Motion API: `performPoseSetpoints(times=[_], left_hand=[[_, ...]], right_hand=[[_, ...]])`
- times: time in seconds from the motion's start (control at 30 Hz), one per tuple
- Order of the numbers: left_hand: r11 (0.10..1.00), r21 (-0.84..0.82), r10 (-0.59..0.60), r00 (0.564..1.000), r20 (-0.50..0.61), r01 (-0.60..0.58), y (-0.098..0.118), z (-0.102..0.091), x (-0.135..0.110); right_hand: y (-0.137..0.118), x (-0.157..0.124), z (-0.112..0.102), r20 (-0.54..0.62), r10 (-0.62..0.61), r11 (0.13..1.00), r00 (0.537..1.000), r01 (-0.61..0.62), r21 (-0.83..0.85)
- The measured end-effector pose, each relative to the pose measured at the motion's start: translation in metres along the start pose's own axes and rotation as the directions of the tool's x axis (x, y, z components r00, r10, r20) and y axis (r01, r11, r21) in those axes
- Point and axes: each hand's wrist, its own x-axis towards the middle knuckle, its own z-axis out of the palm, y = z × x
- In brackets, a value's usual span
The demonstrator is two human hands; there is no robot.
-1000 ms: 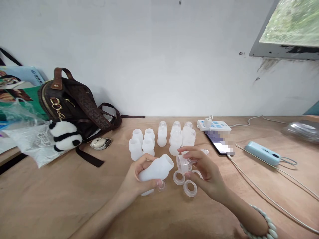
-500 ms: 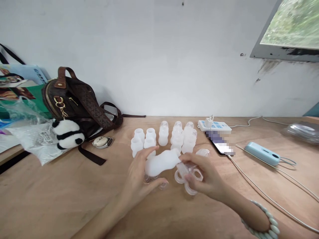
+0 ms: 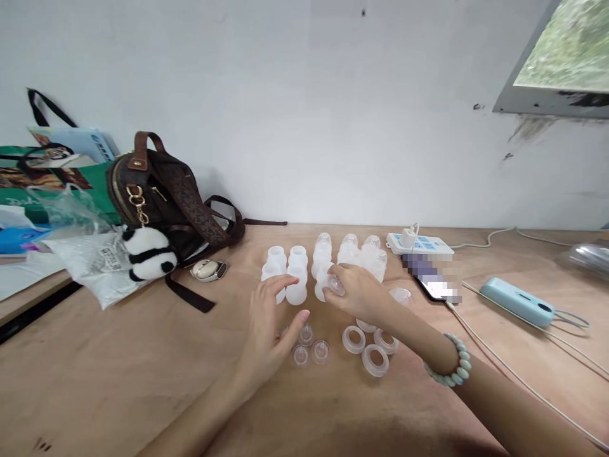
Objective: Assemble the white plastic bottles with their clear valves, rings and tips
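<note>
Pinches a clear domed part (image 3: 336, 285) in the right hand (image 3: 356, 289), with forearm (image 3: 413, 331) extended diagonally forward and a white baby bottle (image 3: 321, 287) immediately to its left. Holds the left hand (image 3: 267, 320) released, splayed, palm inward, beside clear teats (image 3: 320, 351).

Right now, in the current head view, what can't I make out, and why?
All in the head view:
- Black rectangular phone: screen content, covered by pixel blocks.
- How the clear plastic top meets the frosted white bottle: hidden by the right hand.
- Leftmost small clear domed teat: partly behind the left hand.
- Clear plastic container: cut off by the right edge.
</note>
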Motion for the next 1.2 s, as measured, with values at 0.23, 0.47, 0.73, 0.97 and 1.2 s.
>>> performPoseSetpoints(times=[0.23,0.47,0.73,0.97,1.2], left_hand=[[1.000,-0.001,0.004,0.999,0.037,-0.004,0.003,0.002,-0.002],[0.945,-0.307,-0.035,0.971,0.238,0.109,0.019,0.007,-0.007],[0.563,-0.609,-0.237,0.815,0.528,0.559,0.027,0.012,0.000],[0.306,-0.531,-0.281,0.608,0.742,0.790,0.028,0.010,0.003],[0.268,-0.491,-0.357,0.559,0.749,0.829,0.032,0.003,0.002]], right_hand=[[0.006,-0.023,-0.002,-0.128,-0.060,0.978,0.990,0.084,0.192],[0.015,-0.069,0.023,-0.448,-0.287,0.811,0.846,0.464,0.357],[0.003,-0.081,0.020,-0.455,-0.466,0.807,0.759,0.575,0.133],[0.002,-0.085,0.020,-0.408,-0.516,0.798,0.753,0.595,0.090],[-0.001,-0.088,0.014,-0.353,-0.429,0.803,0.831,0.530,0.271]])
